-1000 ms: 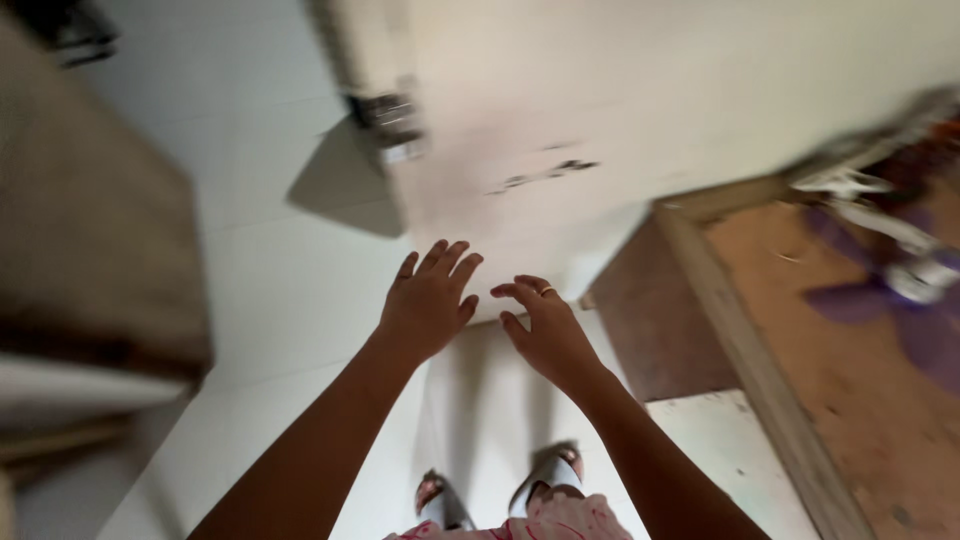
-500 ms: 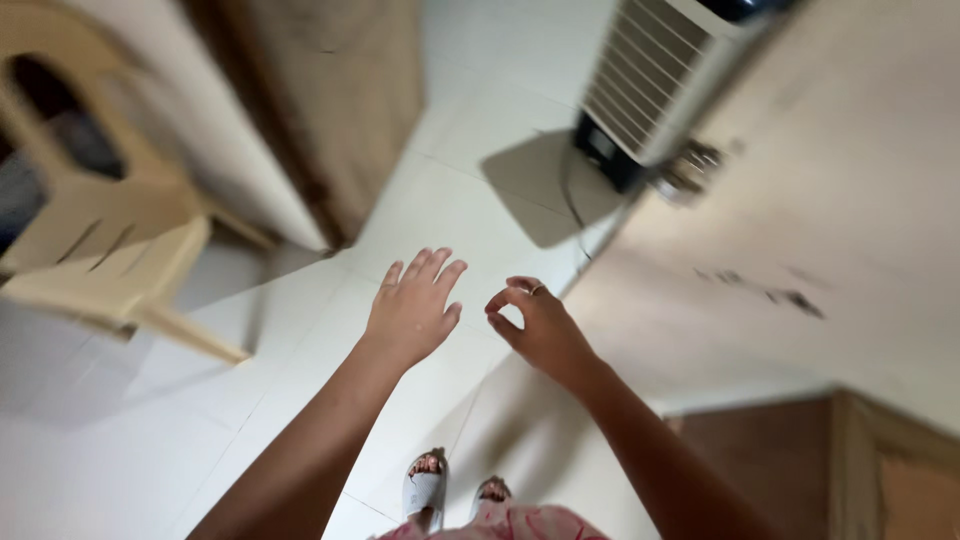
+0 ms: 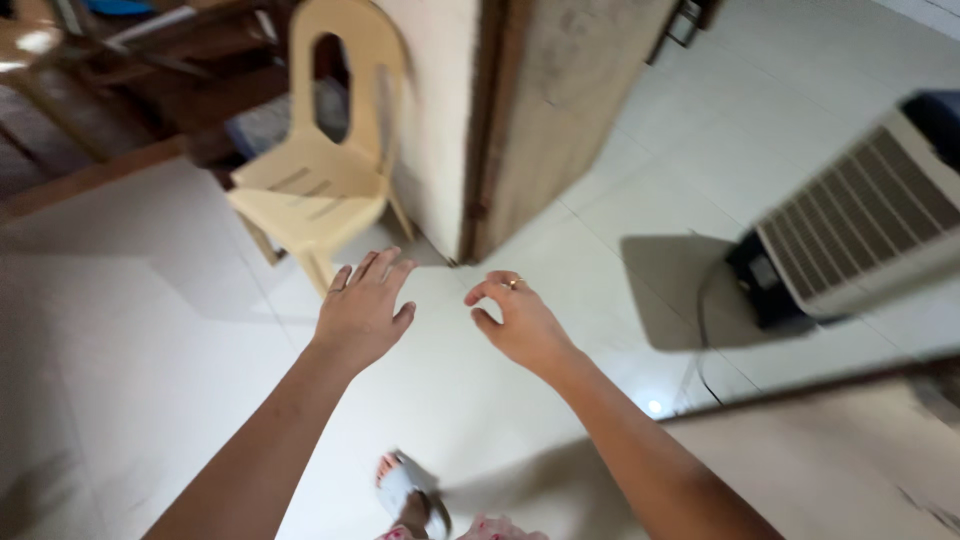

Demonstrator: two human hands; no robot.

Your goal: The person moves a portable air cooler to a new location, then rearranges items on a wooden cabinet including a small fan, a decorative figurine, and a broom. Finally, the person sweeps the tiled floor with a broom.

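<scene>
Both my hands are held out in front of me over a white tiled floor, and neither holds anything. My left hand is spread flat, palm down, fingers apart. My right hand has its fingers loosely curled, with a ring on one finger, and grips nothing. A cream plastic chair stands just beyond my left hand. One of my feet, in a pale sandal, shows at the bottom edge.
A wooden partition or door edge stands behind the chair. A white air cooler with a slatted grille sits on the floor to the right, with its cord trailing. Dark wooden furniture fills the upper left. A pale door surface lies at the lower right.
The view has swung left: the door moved off to the lower right, and the chair and cooler came into fuller view. My hands stay out in front, empty.
</scene>
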